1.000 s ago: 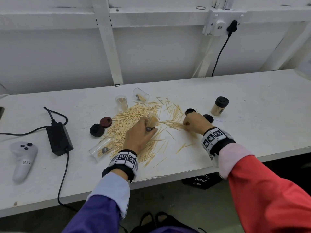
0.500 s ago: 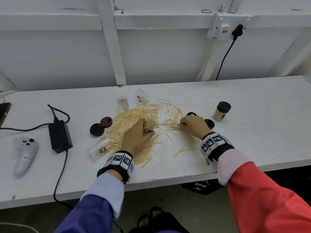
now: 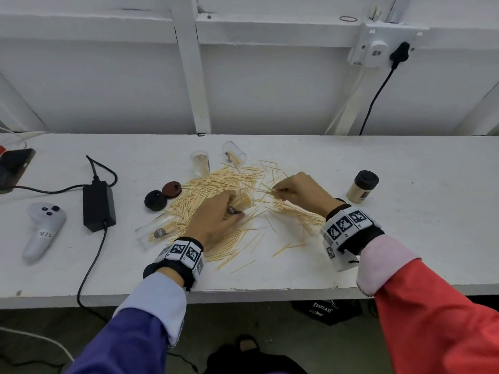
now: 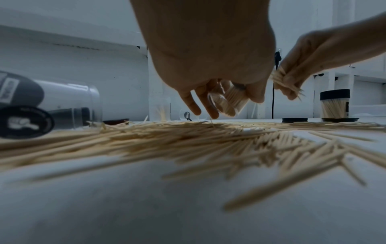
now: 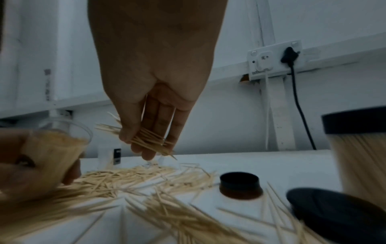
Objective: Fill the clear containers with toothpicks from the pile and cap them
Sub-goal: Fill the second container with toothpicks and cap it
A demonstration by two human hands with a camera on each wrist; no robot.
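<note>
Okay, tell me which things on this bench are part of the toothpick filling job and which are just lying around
Part of the job:
- toothpick pile
- clear container held by left hand
- toothpick bunch pinched by right hand
- capped full container
- loose caps
- other clear containers

Lying about:
- white controller
- power adapter
- phone

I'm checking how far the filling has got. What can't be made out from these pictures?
- Fill level of the held container: head view, left hand covers its body; blurred in the right wrist view.
- Toothpick count in the right hand: fingers overlap the bundle.
- Contents of the tipped container: head view, too small.
</note>
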